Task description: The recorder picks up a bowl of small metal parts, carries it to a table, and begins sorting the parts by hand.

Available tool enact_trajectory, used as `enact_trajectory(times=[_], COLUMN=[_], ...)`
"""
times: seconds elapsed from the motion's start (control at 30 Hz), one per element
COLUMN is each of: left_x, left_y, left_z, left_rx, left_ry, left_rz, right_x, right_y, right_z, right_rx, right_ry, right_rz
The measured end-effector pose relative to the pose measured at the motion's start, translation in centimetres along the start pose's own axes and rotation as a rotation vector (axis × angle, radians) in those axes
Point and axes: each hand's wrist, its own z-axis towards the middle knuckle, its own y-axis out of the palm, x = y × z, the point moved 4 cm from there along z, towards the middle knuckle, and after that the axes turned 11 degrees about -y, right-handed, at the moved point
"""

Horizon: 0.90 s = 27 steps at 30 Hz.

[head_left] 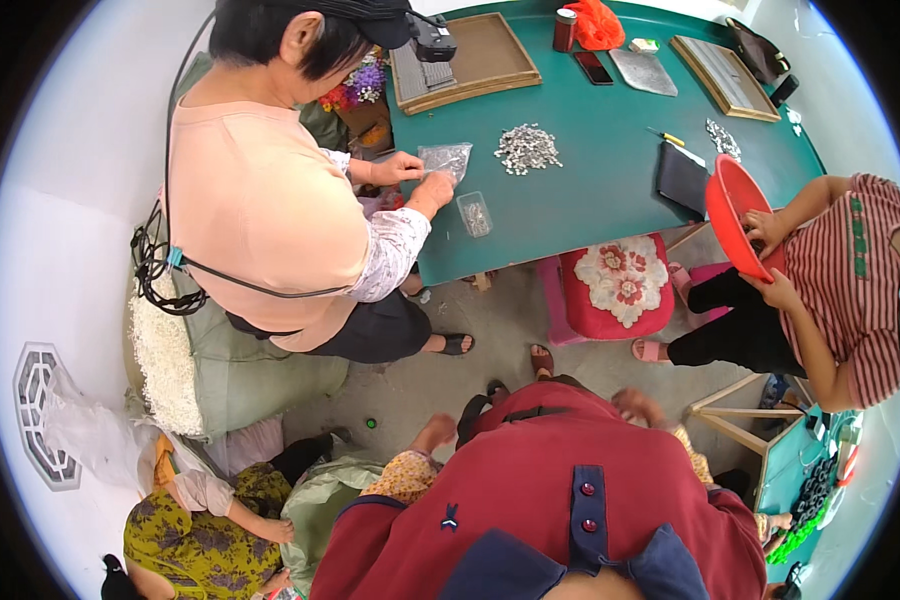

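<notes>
Left hand (436, 431): blurred, finger state could not be told, held nothing visible.
Right hand (637, 405): blurred, partly hidden by red vest (530, 480), fingers unclear.
Green bit (371, 423): lay on floor (510, 330), near left hand.
Open room: bare floor up to green table (590, 190) edge.

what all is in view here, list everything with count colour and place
table: one, green, upper centre
pile of small metal parts: one, silvery, on the table
wooden trays: two, tan, far table edge
clear plastic bag: one, held by the standing person in the peach top
basin: one, red, held by the seated person in the striped top
cushioned stool: one, red floral, beside the table
sack of white pieces: one, greenish, left floor
left hand: one, empty, low over the floor
right hand: one, blurred, over the floor
</notes>
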Motion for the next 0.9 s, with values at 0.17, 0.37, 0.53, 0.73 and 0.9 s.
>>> enact_trajectory(times=[0.17, 0.37, 0.53, 0.73, 0.9], left_x=[-1.6, 4.9, 8.0, 7.5, 6.9], left_y=[-6.9, 1.9, 14.1, 12.7, 6.8], left_z=[2.9, 3.0, -2.3, -3.2, -1.8], left_rx=[0.413, 0.362, 0.107, 0.295, 0.439], left_ry=[-0.034, 0.031, 0.259, 0.176, 0.212], left_rz=[1.609, 0.613, 0.696, 0.787, 1.313], right_x=[-5.3, 12.1, -2.3, -1.2, 0.0], right_y=[4.7, 4.1, 4.5, 4.8, 5.3], right_z=[-5.6, -5.3, -4.3, -5.9, -7.2], right_rx=[0.301, 0.285, 0.605, 0.670, 0.695], right_ry=[0.490, 0.378, 0.487, 0.554, 0.604], right_rz=[-0.648, -0.510, 0.049, 0.053, 0.097])
